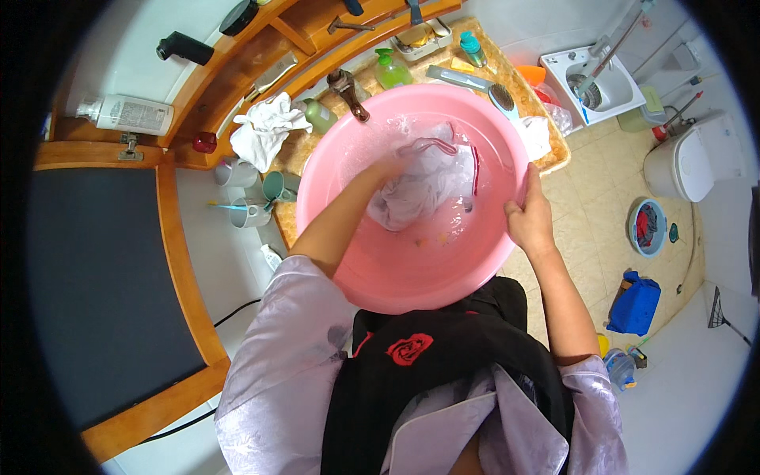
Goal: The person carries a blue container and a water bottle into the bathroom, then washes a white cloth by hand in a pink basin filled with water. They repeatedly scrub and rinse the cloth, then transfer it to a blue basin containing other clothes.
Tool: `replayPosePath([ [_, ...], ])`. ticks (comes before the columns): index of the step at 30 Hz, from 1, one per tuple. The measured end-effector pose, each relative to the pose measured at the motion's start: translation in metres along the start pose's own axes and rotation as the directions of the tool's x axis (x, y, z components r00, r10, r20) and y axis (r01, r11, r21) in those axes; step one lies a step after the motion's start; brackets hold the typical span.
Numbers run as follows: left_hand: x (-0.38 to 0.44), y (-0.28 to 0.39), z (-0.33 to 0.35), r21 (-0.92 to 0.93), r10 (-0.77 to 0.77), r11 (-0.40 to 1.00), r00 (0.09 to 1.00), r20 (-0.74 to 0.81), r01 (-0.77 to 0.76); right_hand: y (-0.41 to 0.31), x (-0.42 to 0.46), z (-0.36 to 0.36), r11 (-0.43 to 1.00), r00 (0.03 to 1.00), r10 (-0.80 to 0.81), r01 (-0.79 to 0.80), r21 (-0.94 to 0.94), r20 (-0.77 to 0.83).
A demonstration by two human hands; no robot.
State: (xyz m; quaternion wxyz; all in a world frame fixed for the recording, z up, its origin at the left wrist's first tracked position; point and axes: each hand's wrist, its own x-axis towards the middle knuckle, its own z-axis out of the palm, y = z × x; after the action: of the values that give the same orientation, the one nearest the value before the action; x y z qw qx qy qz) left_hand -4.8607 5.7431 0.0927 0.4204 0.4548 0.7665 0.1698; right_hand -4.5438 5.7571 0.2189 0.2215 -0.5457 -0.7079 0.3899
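Observation:
A large pink plastic basin [380,267] sits on the counter, tilted towards me, with water in it. Water runs from the bronze faucet [349,92] over its far rim. Wet white cloth with dark red trim [415,190] lies bunched in the water. My left hand [389,168] is in the basin at the cloth's left side; its fingers are blurred and partly hidden, so a grip cannot be made out. My right hand [530,217] holds the basin's right rim, thumb on the near side and fingers along the outside.
Behind the basin stand a green soap bottle [393,71], a teal pump bottle [472,48] and a hairbrush [502,99]. Cups [249,214] and a white cloth [267,130] are at the left. An open cabinet door [217,320] is nearer. A blue tub [648,228] stands on the floor.

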Motion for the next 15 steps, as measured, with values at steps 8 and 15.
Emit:
replayPosePath([
  [8, -0.017, 0.046, -0.118, 0.615, 0.562, 0.779, 0.571, -0.599, -0.122, -0.002, 0.004, -0.002, 0.998, 0.997, 0.067, -0.066, -0.018, 0.029],
  [15, -0.008, 0.015, -0.136, 0.845, 0.704, 0.523, 0.502, -0.503, 0.114, 0.000, 0.004, -0.001, 1.000, 1.000, 0.000, -0.001, -0.030, -0.015],
])
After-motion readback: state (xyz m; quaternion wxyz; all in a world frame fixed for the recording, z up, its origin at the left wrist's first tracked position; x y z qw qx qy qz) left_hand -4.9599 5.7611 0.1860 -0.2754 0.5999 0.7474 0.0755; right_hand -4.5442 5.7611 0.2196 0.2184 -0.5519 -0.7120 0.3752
